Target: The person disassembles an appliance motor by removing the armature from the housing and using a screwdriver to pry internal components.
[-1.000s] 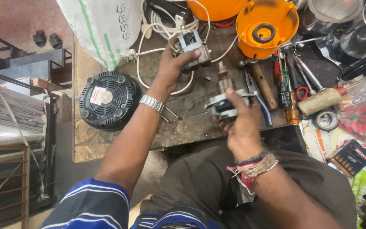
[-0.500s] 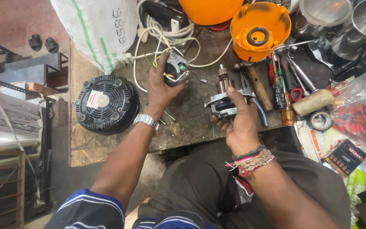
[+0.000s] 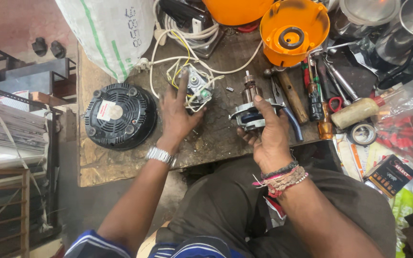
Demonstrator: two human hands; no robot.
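Scarred and stained, the wooden workbench (image 3: 120, 160) is carrying a whole repair job as we are looking down at our two hands.

Our right hand (image 3: 268, 136) is closing around the small metal motor core with its upright shaft (image 3: 248, 107), fingers wrapped over the blue-grey frame, holding it just above the bench near the middle. We are judging it dense and heavy for its bulk, stiff, and best taken by the frame; the thin shaft and copper windings are looking easier to damage.

Our left hand (image 3: 178, 112) is lying loosely spread on the grey switch block with its tangle of yellow and white wires (image 3: 194, 88), one finger pointing up over it; we cannot tell whether it is truly gripping. That block is seeming light, and its wires floppy and apt to snag.

Left of that hand, the round black vented base cover (image 3: 119, 114) is sitting flat on the bench. Right of the motor, blue-handled pliers (image 3: 285, 107), a wooden-handled hammer (image 3: 290, 95) and screwdrivers (image 3: 319, 105) are lying together. Farther away, the orange plastic housing (image 3: 292, 31) is lying tilted on its side, open end toward us, and a white woven sack (image 3: 113, 33) is standing at the far left.
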